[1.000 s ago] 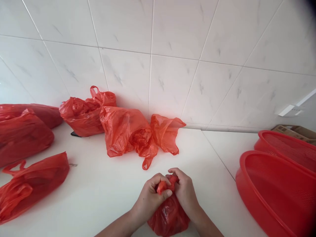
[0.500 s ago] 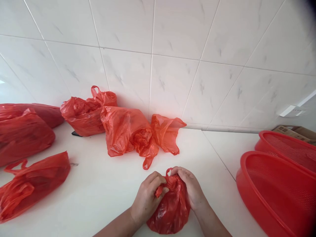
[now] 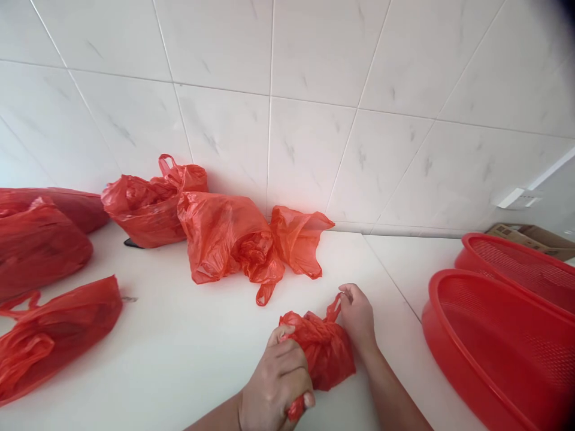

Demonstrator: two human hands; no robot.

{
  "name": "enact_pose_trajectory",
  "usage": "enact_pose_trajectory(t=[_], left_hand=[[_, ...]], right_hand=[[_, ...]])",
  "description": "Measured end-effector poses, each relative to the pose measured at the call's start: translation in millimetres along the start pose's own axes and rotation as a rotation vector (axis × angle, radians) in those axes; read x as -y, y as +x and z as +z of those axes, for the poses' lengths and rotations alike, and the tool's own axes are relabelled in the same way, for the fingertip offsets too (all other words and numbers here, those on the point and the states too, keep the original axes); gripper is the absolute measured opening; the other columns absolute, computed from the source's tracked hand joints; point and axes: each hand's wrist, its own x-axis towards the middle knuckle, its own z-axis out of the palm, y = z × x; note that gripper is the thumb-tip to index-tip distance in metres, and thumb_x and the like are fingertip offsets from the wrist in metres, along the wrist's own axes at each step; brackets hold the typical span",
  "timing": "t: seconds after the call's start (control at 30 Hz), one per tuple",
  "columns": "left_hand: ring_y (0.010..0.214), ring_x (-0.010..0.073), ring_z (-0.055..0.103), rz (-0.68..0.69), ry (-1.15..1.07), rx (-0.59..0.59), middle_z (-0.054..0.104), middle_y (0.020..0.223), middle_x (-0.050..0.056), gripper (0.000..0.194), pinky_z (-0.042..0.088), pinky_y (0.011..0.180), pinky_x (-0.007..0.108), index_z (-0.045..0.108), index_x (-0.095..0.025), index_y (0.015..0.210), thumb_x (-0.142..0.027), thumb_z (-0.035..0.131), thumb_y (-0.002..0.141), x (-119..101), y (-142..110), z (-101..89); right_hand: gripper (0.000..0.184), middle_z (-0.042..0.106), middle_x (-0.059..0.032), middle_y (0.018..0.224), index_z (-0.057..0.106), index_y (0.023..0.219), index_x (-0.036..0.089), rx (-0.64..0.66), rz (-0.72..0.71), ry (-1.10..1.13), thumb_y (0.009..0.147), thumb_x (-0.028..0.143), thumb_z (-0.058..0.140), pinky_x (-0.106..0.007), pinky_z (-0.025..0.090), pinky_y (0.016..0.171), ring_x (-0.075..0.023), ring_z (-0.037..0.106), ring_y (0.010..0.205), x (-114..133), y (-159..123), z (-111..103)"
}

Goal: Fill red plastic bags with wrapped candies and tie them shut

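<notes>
A red plastic bag [image 3: 326,350] lies crumpled on the white tabletop at the bottom middle, between both hands. My left hand [image 3: 281,380] is closed in a fist around a bunched part of it, with a bit of red plastic poking out below the fingers. My right hand [image 3: 358,317] pinches a loop-like handle at the bag's upper right between thumb and fingers. What the bag contains, if anything, cannot be seen.
Several red plastic bags, such as a spread one [image 3: 224,236] and a filled one [image 3: 146,209], lie along the tiled wall [image 3: 314,149] and at the left. Two red mesh baskets [image 3: 433,311] stand at the right. Behind them is a cardboard box [image 3: 530,236].
My left hand has turned over and moved slightly down, gripping a bunch of the bag. My right hand has moved up and right, drawing out a handle. The bag has tilted and looks flatter.
</notes>
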Motion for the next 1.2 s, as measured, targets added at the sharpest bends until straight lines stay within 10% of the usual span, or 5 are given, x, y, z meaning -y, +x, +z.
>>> enact_pose_trajectory(t=[0.13,0.37,0.57,0.97,1.2], left_hand=[[0.086,0.0237,0.059,-0.03,0.068,-0.023,0.068,0.09,0.01,0.02,0.03,0.1,0.047,0.064,-0.023,0.099,-0.02,0.056,0.082,3.2,-0.1,8.4],[0.127,0.0476,0.036,-0.22,0.256,0.168,0.027,0.149,0.023,0.104,0.033,0.096,0.06,0.033,-0.027,0.141,-0.044,0.083,0.051,11.8,7.5,24.0],[0.082,0.0236,0.064,-0.35,0.174,0.21,0.07,0.099,0.006,0.045,0.047,0.074,0.03,0.059,-0.027,0.114,-0.017,0.068,0.071,5.2,-2.9,-11.1],[0.096,0.027,0.061,-0.758,0.938,-0.525,0.064,0.106,0.009,0.035,0.05,0.082,0.037,0.061,-0.021,0.11,-0.021,0.054,0.076,24.7,-120.1,-156.3],[0.134,0.0383,0.028,-0.704,1.048,-0.463,0.036,0.142,0.016,0.047,0.029,0.105,0.058,0.049,-0.022,0.124,-0.035,0.059,0.08,37.3,-100.3,-140.1]], right_hand=[[0.024,0.064,-0.0044,0.09,0.058,0.092,0.021,0.116,-0.04,0.016,0.081,0.041,0.049,-0.032,0.042,0.075,-0.0214,0.057,0.084,1.3,-4.0,-2.9],[0.04,0.046,0.0034,0.055,0.045,0.055,0.02,0.478,-0.135,0.036,0.083,0.048,0.051,-0.026,0.035,0.055,-0.0138,0.043,0.057,13.9,-29.0,11.5],[0.041,0.056,0.0003,0.063,0.052,0.062,0.02,0.61,-0.094,0.007,0.082,0.056,0.047,-0.027,0.039,0.064,-0.0179,0.052,0.067,2.4,-26.5,16.6],[0.036,0.059,0.0011,0.067,0.055,0.065,0.02,0.548,-0.171,-0.16,0.083,0.05,0.046,-0.022,0.039,0.061,-0.0159,0.055,0.069,7.9,-29.9,20.7],[0.031,0.063,-0.0008,0.078,0.06,0.092,0.023,0.395,-0.199,-0.235,0.086,0.048,0.044,-0.026,0.048,0.066,-0.0177,0.06,0.073,1.2,-32.0,34.5]])
